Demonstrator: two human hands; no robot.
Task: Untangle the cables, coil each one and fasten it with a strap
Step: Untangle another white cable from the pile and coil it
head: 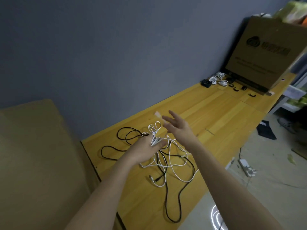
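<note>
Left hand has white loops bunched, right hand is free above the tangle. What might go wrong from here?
1. The left hand grips a bunch of white cable whose tail runs through the black cable below; lifting may tighten the tangle.
2. The loops look loosely held and the right hand is open, off them, so the coil may spring apart.
3. The straps lie far off near the cardboard box; reaching there one-handed may loosen the coil.
</note>
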